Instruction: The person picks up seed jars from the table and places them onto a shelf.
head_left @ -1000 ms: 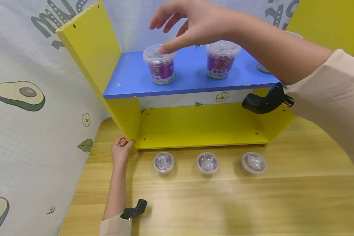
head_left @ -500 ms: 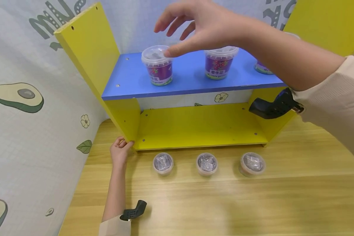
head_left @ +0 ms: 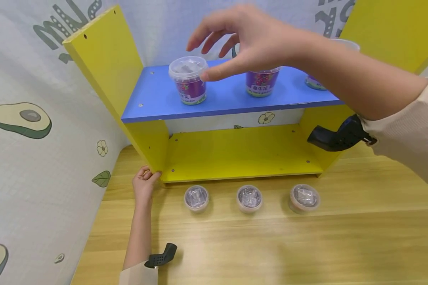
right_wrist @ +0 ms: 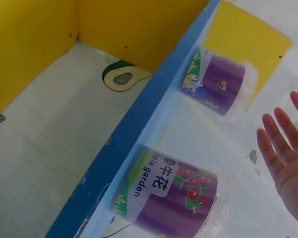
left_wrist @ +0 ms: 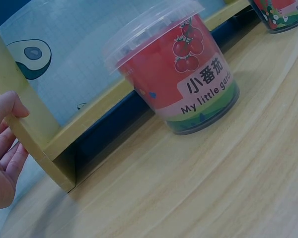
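In the head view my right hand (head_left: 246,43) hovers over the blue shelf board with its fingers spread, holding nothing. Its thumb overlaps the lid edge of the left purple plastic cup (head_left: 193,92). The right wrist view shows the fingers apart from that purple cup (right_wrist: 218,83). Partly behind the hand stands a middle purple cup (head_left: 259,84). Low on the left, my left hand (head_left: 143,186) grips the front edge of the yellow side panel (head_left: 151,154), thumb on one face and fingers on the other, as the left wrist view shows.
A third cup (head_left: 315,83) stands at the right of the blue board (head_left: 228,109), mostly behind my forearm. Three lidded cups (head_left: 196,198) line the wooden table (head_left: 235,245) before the yellow lower board (head_left: 242,152). One red cup (left_wrist: 174,74) shows cherry tomatoes.
My right hand has shifted right and lower in the head view, its thumb going from over the left cup's lid to the lid's right edge. My left hand stays at the panel.
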`<state>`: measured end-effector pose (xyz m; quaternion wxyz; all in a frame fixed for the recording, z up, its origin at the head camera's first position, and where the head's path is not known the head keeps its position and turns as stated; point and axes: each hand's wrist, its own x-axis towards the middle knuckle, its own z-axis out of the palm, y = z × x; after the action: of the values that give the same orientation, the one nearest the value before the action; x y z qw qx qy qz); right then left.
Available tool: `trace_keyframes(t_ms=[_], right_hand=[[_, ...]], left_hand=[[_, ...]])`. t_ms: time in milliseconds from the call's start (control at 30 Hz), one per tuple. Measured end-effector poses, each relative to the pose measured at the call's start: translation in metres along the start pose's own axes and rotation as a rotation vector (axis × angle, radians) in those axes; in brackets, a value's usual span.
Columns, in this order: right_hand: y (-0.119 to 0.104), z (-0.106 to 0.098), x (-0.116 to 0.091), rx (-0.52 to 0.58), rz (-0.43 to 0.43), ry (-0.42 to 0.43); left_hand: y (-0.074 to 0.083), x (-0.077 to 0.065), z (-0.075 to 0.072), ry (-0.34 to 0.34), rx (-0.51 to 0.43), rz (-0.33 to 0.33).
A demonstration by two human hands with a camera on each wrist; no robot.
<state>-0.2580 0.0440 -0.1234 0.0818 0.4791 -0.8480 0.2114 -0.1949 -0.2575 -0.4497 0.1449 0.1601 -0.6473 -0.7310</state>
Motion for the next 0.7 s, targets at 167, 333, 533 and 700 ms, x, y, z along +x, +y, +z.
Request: trace_keyframes(t_ms=[167, 333, 533, 700], right_hand=[[-0.006, 0.003, -0.008, 0.002, -0.033, -0.006], [-0.02, 0.006, -0.018, 0.033, -0.078, -0.016], [-0.027, 0.009, -0.024, 0.071, -0.078, -0.037], [-0.026, 0.013, -0.027, 0.054, -0.099, -0.038]], left_hand=[[0.0, 0.0, 0.0, 0.001, -0.001, -0.007], [0.0, 0.0, -0.001, 0.007, 0.003, -0.003], [0.0, 0.0, -0.002, 0.004, 0.003, -0.009], [0.0, 0.001, -0.004, 0.002, 0.009, -0.016]])
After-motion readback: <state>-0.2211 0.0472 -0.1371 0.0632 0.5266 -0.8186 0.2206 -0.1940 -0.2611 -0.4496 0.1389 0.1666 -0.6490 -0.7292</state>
